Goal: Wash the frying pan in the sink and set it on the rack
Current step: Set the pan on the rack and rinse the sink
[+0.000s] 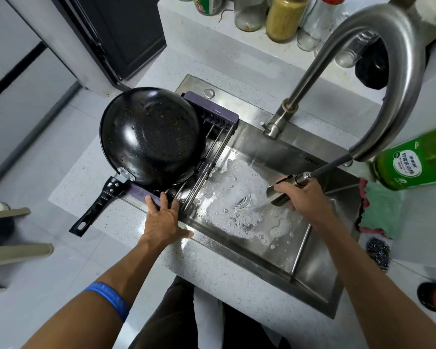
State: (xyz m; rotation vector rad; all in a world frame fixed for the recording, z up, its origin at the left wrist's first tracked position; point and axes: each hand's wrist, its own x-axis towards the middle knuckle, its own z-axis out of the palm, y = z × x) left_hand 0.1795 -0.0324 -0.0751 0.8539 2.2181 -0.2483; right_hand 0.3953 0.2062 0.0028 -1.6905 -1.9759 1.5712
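Rinsing suds from the sink [312,250], the right hand [303,195] grips the sprayer [281,191] while the left hand [164,217] rests flat on the rack [212,114], where the washed pan [150,134] already sits upturned.

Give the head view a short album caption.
Frying pan upside down on rack; right hand rinses suds with pull-out sprayer.

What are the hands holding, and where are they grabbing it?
The right hand grips the pull-out sprayer head around its body, spraying into the sink. The left hand holds nothing; its straight fingers rest on the rack's near edge.
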